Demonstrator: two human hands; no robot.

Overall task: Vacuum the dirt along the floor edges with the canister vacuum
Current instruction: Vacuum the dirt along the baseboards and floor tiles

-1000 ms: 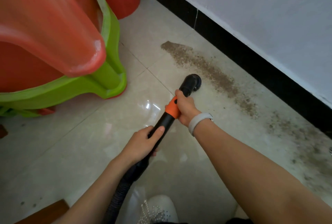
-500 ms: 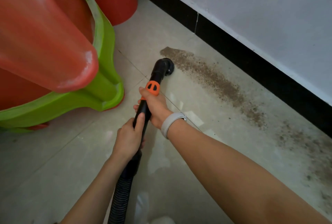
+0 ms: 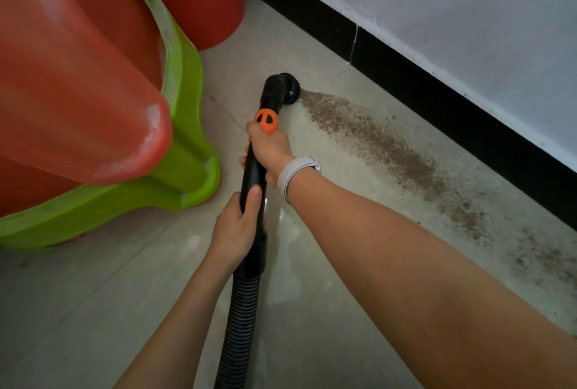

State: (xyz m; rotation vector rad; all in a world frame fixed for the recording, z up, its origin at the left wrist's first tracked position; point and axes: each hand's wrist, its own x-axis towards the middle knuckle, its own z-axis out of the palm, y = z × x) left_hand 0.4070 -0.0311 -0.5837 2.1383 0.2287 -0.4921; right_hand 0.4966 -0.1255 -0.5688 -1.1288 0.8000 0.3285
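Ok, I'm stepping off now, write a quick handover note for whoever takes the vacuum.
Right hand grips the wand just below its orange collar; left hand holds the wand lower, above the ribbed hose.
Brush nozzle sits at the far end of the dirt strip by the black baseboard.
Done: nozzle positioned at the strip's end.
Left: the whole strip and the scattered dirt nearer the camera.

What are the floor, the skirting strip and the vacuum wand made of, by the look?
Floor: likely glazed ceramic tile, pale, glossy; grout lines and soft reflections show. Skirting strip: black, smooth, probably tile too; a vertical joint shows. Vacuum wand: black moulded plastic, semi-gloss, with an orange plastic collar and a ribbed flexible hose.
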